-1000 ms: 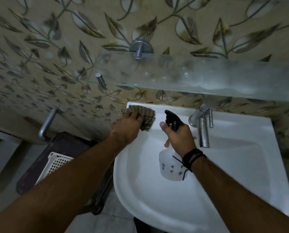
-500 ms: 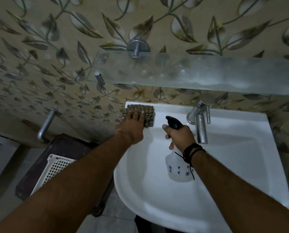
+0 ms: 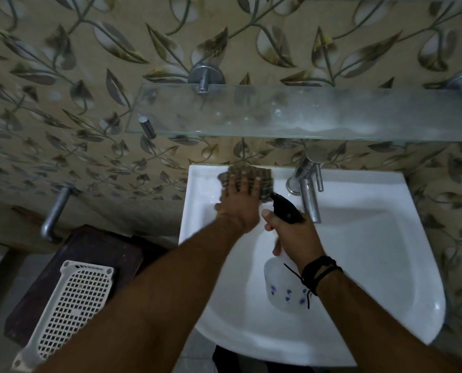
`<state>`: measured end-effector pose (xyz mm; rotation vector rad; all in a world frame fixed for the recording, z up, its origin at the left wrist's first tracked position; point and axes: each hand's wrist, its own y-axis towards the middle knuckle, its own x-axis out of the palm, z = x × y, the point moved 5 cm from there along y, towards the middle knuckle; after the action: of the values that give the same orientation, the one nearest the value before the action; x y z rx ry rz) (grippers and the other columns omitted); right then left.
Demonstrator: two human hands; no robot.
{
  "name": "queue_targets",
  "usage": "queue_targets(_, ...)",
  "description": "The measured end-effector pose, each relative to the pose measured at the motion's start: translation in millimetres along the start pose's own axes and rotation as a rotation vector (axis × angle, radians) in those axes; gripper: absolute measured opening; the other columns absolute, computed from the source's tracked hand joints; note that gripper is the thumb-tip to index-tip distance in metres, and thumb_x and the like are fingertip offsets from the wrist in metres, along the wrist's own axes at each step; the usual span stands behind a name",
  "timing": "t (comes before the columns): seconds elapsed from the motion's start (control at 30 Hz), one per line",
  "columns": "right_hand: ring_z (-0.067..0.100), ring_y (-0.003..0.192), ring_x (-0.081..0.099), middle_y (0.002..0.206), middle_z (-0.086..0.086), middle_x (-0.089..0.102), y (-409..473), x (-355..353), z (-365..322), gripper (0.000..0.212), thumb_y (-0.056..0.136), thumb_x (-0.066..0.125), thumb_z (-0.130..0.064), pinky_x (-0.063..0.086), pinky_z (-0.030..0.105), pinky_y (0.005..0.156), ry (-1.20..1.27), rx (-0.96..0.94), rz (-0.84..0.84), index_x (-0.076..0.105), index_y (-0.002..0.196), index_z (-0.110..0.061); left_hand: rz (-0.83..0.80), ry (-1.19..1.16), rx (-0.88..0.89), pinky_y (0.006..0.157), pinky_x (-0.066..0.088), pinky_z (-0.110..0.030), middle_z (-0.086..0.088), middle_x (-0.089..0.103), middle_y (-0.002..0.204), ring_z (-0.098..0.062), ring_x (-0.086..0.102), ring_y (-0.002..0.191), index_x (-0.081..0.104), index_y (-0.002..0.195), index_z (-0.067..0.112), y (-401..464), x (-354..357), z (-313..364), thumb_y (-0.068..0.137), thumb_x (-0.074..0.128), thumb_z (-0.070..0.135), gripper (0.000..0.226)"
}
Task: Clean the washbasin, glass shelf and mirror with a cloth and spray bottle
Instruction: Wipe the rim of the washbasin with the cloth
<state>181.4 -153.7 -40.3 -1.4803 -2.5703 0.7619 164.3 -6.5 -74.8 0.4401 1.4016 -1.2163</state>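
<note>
My left hand (image 3: 239, 203) presses a checked brown cloth (image 3: 262, 177) flat on the back rim of the white washbasin (image 3: 372, 238), left of the tap. My right hand (image 3: 294, 235) grips the neck of a translucent spray bottle (image 3: 283, 289) with a black trigger head (image 3: 285, 207) and small blue flowers, held over the bowl. The glass shelf (image 3: 305, 114) hangs above the basin, hazy with smears. The mirror is out of view apart from a thin strip at the top edge.
A chrome tap (image 3: 307, 189) stands at the back of the basin, right beside the bottle's head. A metal pipe (image 3: 55, 211) juts from the leaf-patterned wall at left. Below it a white perforated basket (image 3: 71, 310) lies on a dark stool (image 3: 95, 251).
My left hand has slid the cloth to the right along the basin's back rim, closer to the tap. My right hand with the bottle has stayed over the bowl.
</note>
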Motion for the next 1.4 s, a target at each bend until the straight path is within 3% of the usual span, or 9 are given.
queue_targets(0.1, 0.015, 0.043, 0.058, 0.086, 0.007, 0.074, -11.1, -13.4, 6.3, 0.031, 0.091, 0.079, -0.035, 0.051, 0.031, 0.055, 0.027, 0.017, 0.054, 0.074, 0.107, -0.009, -0.006, 0.05, 0.122, 0.119, 0.011, -0.063, -0.008, -0.015, 0.169, -0.038, -0.014, 0.154, -0.006, 0.161, 0.031, -0.1, 3.9, 34.0, 0.099, 0.053, 0.043, 0.087)
queue_targets(0.17, 0.016, 0.044, 0.055, 0.083, 0.009, 0.073, -18.9, -25.0, 6.4, 0.027, 0.092, 0.079, -0.03, 0.049, 0.026, 0.048, 0.045, 0.017, 0.082, 0.074, 0.102, -0.005, 0.022, 0.044, 0.121, 0.116, 0.017, -0.067, -0.005, -0.012, 0.17, -0.038, -0.01, 0.154, -0.001, 0.161, 0.035, -1.1, 6.5, 34.1, 0.102, 0.049, 0.038, 0.078)
queue_targets(0.33, 0.013, 0.036, 0.052, 0.088, 0.026, 0.069, -33.4, -61.1, 5.2, 0.013, 0.095, 0.075, -0.026, 0.048, 0.02, 0.046, 0.012, -0.043, 0.117, 0.07, 0.092, -0.014, 0.04, 0.137, 0.084, 0.104, 0.031, -0.074, -0.01, 0.002, 0.169, -0.042, 0.009, 0.153, 0.007, 0.161, 0.028, -16.9, 13.9, 25.3, 0.104, 0.044, 0.025, 0.069)
queue_targets(0.5, 0.021, 0.044, 0.052, 0.09, 0.014, 0.074, -38.6, -99.6, 1.9, 0.023, 0.097, 0.073, -0.027, 0.05, 0.019, 0.05, 0.02, -0.102, 0.14, 0.065, 0.078, -0.038, 0.033, 0.116, 0.072, 0.106, 0.031, -0.073, -0.008, 0.001, 0.17, -0.037, 0.006, 0.155, 0.007, 0.162, 0.024, -27.4, 16.3, 61.7, 0.103, 0.048, 0.02, 0.072)
queue_targets(0.73, 0.021, 0.041, 0.051, 0.089, 0.007, 0.074, -33.5, -162.9, 10.2, 0.02, 0.097, 0.073, -0.029, 0.05, 0.017, 0.05, 0.005, -0.081, 0.15, 0.065, 0.08, -0.036, 0.101, 0.051, 0.015, 0.106, 0.043, -0.06, -0.004, 0.003, 0.17, -0.03, 0.003, 0.156, 0.006, 0.162, 0.021, -20.3, 34.1, 102.3, 0.095, 0.057, 0.013, 0.085)
queue_targets(0.97, 0.017, 0.036, 0.051, 0.089, 0.009, 0.074, -23.3, -198.0, 23.0, 0.02, 0.096, 0.074, -0.028, 0.048, 0.017, 0.047, -0.015, -0.028, 0.146, 0.072, 0.087, -0.009, 0.177, -0.196, -0.089, 0.114, 0.038, -0.051, 0.005, -0.003, 0.17, -0.021, -0.005, 0.156, 0.0, 0.163, 0.025, -21.0, 48.2, 107.8, 0.099, 0.043, 0.007, 0.079)
queue_targets(1.13, 0.019, 0.036, 0.053, 0.09, 0.007, 0.076, -17.9, -210.1, 25.3, 0.014, 0.095, 0.075, -0.028, 0.047, 0.019, 0.049, -0.021, -0.026, 0.13, 0.071, 0.085, -0.019, 0.229, -0.415, -0.277, 0.109, 0.034, -0.064, 0.005, -0.003, 0.17, -0.028, 0.019, 0.154, 0.001, 0.161, 0.037, -25.4, 59.2, 119.4, 0.102, 0.041, 0.029, 0.071)
queue_targets(1.27, 0.025, 0.046, 0.055, 0.091, 0.01, 0.075, -15.9, -212.0, 27.6, 0.011, 0.096, 0.074, -0.025, 0.044, 0.015, 0.043, -0.027, -0.007, 0.116, 0.071, 0.088, -0.018, 0.255, -0.348, -0.345, 0.111, 0.031, -0.064, -0.008, 0.039, 0.157, -0.035, 0.044, 0.138, 0.016, 0.158, 0.038, -21.0, 66.3, 143.0, 0.1, 0.036, 0.06, 0.064)
queue_targets(1.4, 0.025, 0.056, 0.056, 0.093, 0.015, 0.074, -17.3, -212.5, 26.7, 0.016, 0.098, 0.072, -0.023, 0.044, 0.013, 0.042, -0.005, -0.002, 0.105, 0.064, 0.086, -0.03, 0.192, -0.203, -0.193, 0.111, 0.029, -0.071, -0.006, 0.0, 0.169, -0.04, 0.012, 0.153, -0.005, 0.161, 0.027, -13.7, 71.9, 178.5, 0.1, 0.048, 0.022, 0.081)
